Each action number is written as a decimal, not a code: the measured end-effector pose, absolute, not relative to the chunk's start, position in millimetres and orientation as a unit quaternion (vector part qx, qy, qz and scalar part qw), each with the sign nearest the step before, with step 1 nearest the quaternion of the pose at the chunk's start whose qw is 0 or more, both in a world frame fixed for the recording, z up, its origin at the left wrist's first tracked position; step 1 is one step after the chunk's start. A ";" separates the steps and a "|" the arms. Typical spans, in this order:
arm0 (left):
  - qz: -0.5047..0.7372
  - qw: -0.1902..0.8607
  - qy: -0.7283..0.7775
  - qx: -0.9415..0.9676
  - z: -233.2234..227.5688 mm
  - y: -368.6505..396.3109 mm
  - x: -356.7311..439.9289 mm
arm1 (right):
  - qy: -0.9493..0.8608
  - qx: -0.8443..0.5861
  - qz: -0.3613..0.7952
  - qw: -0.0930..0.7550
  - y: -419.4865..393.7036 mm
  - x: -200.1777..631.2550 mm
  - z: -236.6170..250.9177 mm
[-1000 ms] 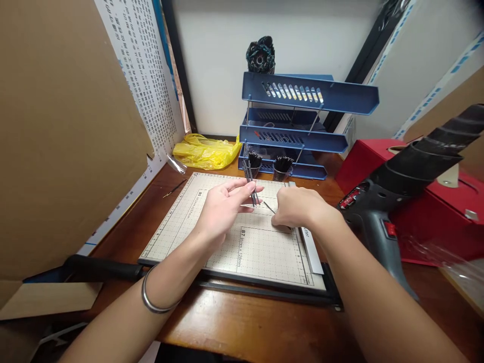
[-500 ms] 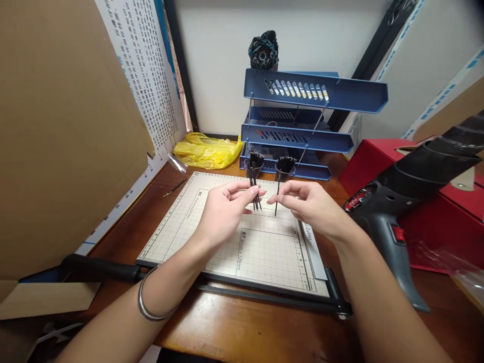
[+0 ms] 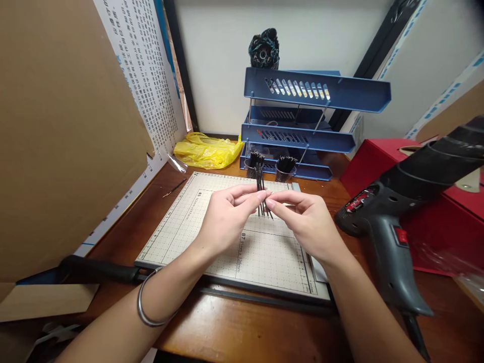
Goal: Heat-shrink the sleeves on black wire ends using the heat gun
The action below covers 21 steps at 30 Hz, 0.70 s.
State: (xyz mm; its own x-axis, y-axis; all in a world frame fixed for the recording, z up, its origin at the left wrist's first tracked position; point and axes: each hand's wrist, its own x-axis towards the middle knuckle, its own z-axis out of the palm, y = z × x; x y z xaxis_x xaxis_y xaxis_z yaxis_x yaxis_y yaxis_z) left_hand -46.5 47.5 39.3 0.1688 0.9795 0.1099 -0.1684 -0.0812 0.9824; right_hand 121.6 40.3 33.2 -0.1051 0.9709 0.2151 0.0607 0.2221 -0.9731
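Black thin sticks now sit bunched between both hands: the right hand has added its stick to the left hand's pinched bundle.

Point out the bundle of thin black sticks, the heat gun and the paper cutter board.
bundle of thin black sticks (image 3: 260, 181): head view, upper shafts.
heat gun (image 3: 393, 252): head view, grey handle.
paper cutter board (image 3: 181, 227): head view, bare grid surface.

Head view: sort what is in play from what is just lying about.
In play:
left hand and right hand, pinching a bundle of thin black sticks
grey gridded paper cutter board beneath them
two small cups of black sticks

Lying about:
grey heat gun
blue stacked letter trays
yellow plastic bag
red box
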 end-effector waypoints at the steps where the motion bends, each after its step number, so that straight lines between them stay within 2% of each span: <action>1: 0.520 0.560 0.383 0.519 39.9 47.2 -46.4 | -0.589 -0.437 0.451 0.509 39.1 121.2 33.0; 4: 0.535 0.562 0.376 0.507 42.3 46.4 -45.3 | -0.570 -0.430 0.494 0.496 36.6 120.6 34.6; 10: 0.517 0.571 0.379 0.513 45.9 43.9 -43.8 | -0.595 -0.403 0.564 0.407 33.8 121.6 39.9; 21: 0.407 0.571 0.359 0.616 46.3 40.6 -46.6 | -0.576 -0.350 0.630 0.386 31.8 127.2 37.5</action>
State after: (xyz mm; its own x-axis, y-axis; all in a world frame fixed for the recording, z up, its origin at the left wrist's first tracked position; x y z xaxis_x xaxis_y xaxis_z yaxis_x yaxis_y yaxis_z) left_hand -46.6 40.6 46.3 0.4120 0.9066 0.0911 -0.0229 -0.0897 0.9957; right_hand 127.2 31.8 37.5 -0.4569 0.8895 0.0030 -0.0836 -0.0396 -0.9957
